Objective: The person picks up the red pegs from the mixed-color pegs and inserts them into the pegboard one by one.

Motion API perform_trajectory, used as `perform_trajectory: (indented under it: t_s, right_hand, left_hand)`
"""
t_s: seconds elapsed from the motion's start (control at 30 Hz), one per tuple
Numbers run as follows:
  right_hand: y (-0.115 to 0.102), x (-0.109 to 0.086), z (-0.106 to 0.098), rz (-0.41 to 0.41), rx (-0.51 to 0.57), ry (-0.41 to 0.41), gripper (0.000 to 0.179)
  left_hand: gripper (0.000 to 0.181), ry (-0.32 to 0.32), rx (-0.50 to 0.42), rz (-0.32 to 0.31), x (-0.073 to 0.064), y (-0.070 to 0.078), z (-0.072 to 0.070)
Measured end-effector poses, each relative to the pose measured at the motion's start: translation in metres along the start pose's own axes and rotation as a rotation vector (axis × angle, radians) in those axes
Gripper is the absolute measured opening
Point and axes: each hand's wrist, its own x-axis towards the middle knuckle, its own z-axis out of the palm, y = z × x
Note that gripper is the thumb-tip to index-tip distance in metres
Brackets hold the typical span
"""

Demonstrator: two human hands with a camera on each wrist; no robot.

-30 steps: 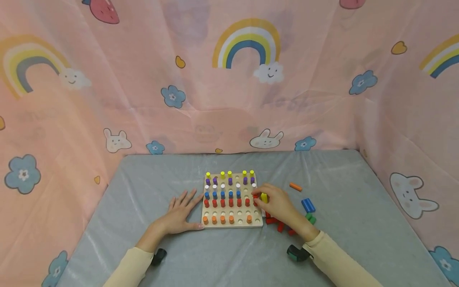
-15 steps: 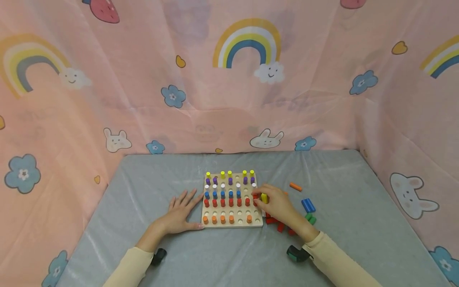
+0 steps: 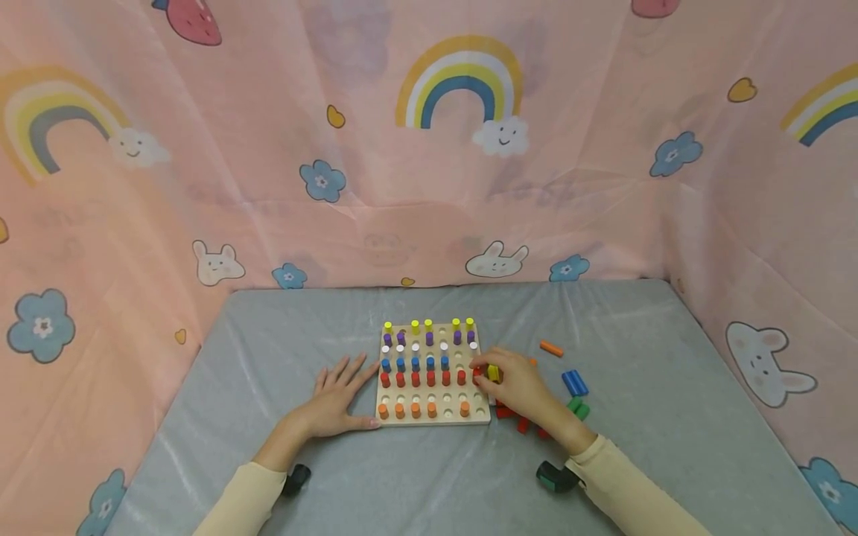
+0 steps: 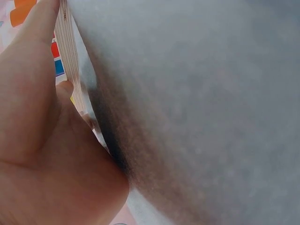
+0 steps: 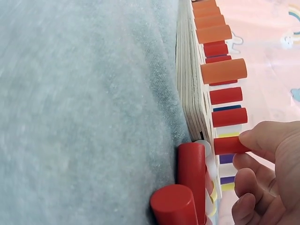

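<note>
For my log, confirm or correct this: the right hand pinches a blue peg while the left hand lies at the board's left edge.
Not blue: the right wrist view shows the right hand pinching a red peg. The left hand lies at the left edge of the board.

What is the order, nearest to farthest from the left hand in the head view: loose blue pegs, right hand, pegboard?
1. Pegboard, touching the left hand.
2. Right hand, at the pegboard's right edge.
3. Loose blue pegs, lying beyond the right hand.

head view: scene a touch further left | orange peg (image 3: 533,362): edge now showing beside right hand (image 3: 515,377)
</note>
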Motion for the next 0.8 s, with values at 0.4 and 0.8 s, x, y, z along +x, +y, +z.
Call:
perform_trajectory:
  t_s: [0.4,0.8]
  right_hand:
    - [0.0010,-0.0022,0.0015,-0.002,-0.003,0.006,0.021]
    - [0.0050,-0.0063,-0.0058,0.024,0.007,-0.028,0.024]
  left_hand:
    - [0.100,0.003,-0.005,0.010,-0.0022,0.0021,-0.0018]
    - [0.102,0.005,0.011,-0.003,0.0019,-0.0061,0.0041]
